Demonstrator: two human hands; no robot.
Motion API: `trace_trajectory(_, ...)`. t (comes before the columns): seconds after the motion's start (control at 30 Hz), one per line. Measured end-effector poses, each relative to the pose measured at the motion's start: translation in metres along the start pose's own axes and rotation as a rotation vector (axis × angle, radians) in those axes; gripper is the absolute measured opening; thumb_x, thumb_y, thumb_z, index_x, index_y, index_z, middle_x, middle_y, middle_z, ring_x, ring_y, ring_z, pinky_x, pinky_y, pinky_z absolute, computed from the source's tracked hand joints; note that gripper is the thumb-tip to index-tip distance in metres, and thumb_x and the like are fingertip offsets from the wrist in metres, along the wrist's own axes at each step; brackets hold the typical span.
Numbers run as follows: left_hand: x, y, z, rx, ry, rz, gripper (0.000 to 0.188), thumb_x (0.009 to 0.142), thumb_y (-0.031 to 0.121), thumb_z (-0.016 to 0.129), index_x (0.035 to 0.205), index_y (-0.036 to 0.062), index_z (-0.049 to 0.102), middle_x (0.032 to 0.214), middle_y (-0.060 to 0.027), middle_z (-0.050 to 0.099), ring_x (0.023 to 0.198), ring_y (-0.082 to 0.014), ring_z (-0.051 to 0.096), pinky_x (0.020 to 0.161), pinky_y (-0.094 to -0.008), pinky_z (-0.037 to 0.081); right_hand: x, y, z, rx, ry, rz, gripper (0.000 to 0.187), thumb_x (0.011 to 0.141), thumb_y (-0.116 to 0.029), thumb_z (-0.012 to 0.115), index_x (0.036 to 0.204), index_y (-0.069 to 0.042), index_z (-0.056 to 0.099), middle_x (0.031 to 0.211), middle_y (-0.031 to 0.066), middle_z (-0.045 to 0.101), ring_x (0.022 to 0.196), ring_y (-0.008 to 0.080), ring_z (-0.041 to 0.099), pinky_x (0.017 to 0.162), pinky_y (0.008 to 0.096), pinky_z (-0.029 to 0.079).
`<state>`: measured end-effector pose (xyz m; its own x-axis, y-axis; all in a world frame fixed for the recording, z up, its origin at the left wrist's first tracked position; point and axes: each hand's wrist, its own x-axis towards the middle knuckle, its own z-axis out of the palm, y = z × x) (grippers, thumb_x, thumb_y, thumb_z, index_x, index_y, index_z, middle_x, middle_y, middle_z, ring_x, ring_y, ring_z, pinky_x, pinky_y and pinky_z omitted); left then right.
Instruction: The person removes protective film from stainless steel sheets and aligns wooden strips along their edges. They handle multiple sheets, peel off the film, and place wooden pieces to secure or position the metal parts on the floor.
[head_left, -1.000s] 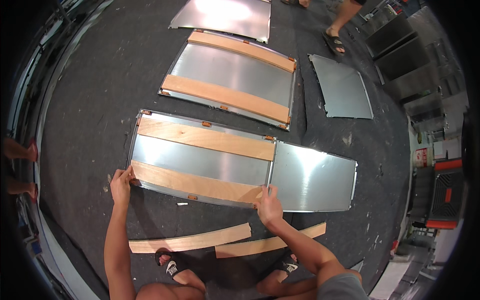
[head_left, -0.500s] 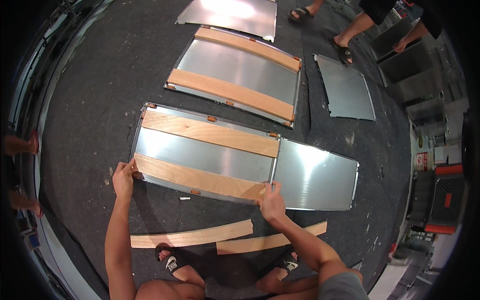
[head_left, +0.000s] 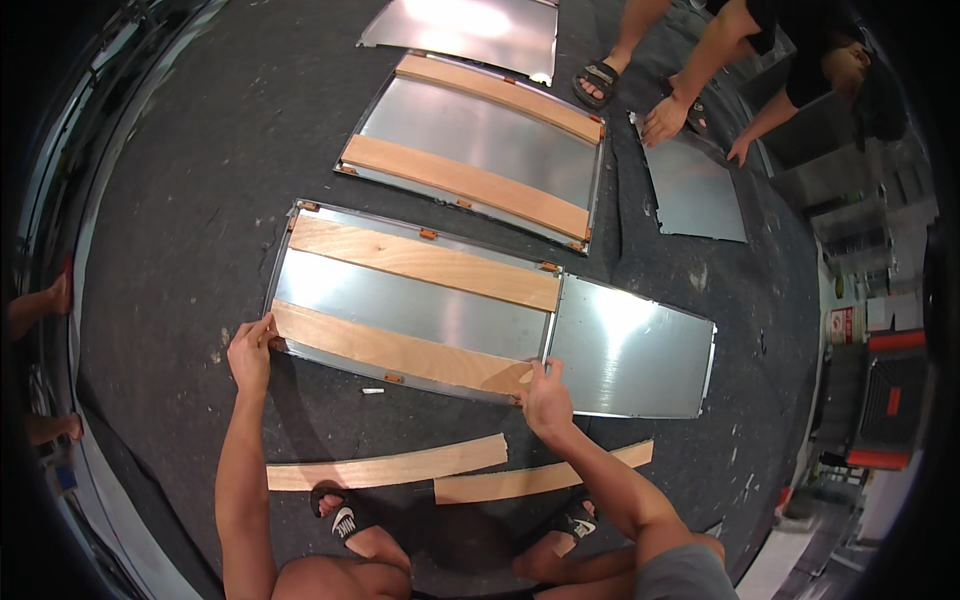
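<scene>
In front of me a shallow metal panel lies flat, with orange clips along its rim and two wooden strips across it. My left hand is closed at the left end of the nearer wooden strip, fingertips at the panel's corner. At that strip's right end, my right hand pinches with thumb and fingers, partly covering the corner. The farther wooden strip lies along the panel's far side, untouched. A plain metal sheet adjoins the panel's right end.
Two loose wooden strips lie by my feet. Beyond the panel is a similar metal panel with two strips, then another metal sheet. At the upper right, a co-worker's hands reach a metal sheet. Another person's feet show at left.
The co-worker has stepped closer and bent down, bringing both hands to the metal sheet at the upper right. My hands stay at the two ends of the nearer strip.
</scene>
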<state>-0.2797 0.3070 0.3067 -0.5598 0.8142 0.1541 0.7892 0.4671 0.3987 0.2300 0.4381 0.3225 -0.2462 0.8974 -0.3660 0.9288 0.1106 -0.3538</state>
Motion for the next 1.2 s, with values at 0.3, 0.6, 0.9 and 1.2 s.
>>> trace_trajectory(0.3, -0.002, 0.01, 0.0, -0.18, -0.039, -0.351, 0.024, 0.095, 0.02, 0.078, 0.116, 0.0104, 0.083, 0.092, -0.0101, 0.082, 0.085, -0.0249, 0.081, 0.08, -0.0352, 0.06, 0.007, 0.016, 0.002, -0.165, 0.008, -0.076, 0.064, 0.091, -0.021, 0.086, 0.145, -0.001, 0.057, 0.152, 0.027, 0.045, 0.106, 0.0519, 0.071, 0.093, 0.0538, 0.06)
trace_trajectory(0.6, -0.017, 0.002, 0.016, -0.37, 0.072, -0.427, 0.041, 0.09, 0.021, 0.087, 0.127, 0.0053, 0.078, 0.12, -0.015, 0.081, 0.11, -0.0296, 0.079, 0.094, -0.0419, 0.062, 0.008, 0.011, -0.003, -0.17, 0.037, -0.087, 0.066, 0.092, -0.025, 0.087, 0.145, -0.001, 0.056, 0.152, 0.025, 0.047, 0.105, 0.051, 0.072, 0.091, 0.0546, 0.06)
trace_trajectory(0.9, -0.02, 0.018, 0.016, -0.239, 0.034, -0.455, 0.051, 0.081, 0.032, 0.096, 0.12, 0.0047, 0.078, 0.116, -0.0138, 0.08, 0.105, -0.026, 0.077, 0.093, -0.0402, 0.061, 0.006, 0.006, -0.003, -0.192, 0.015, -0.054, 0.066, 0.094, -0.025, 0.084, 0.148, -0.003, 0.053, 0.155, 0.0261, 0.045, 0.105, 0.0522, 0.072, 0.09, 0.056, 0.059)
trace_trajectory(1.2, -0.019, 0.007, 0.023, -0.176, 0.055, -0.397, 0.051, 0.083, 0.039, 0.094, 0.12, 0.0067, 0.08, 0.112, -0.0116, 0.082, 0.1, -0.0234, 0.078, 0.091, -0.0383, 0.06, -0.004, 0.005, 0.009, -0.142, 0.034, -0.03, 0.071, 0.097, -0.021, 0.08, 0.156, -0.002, 0.047, 0.161, 0.0313, 0.04, 0.126, 0.0529, 0.063, 0.105, 0.0535, 0.055)
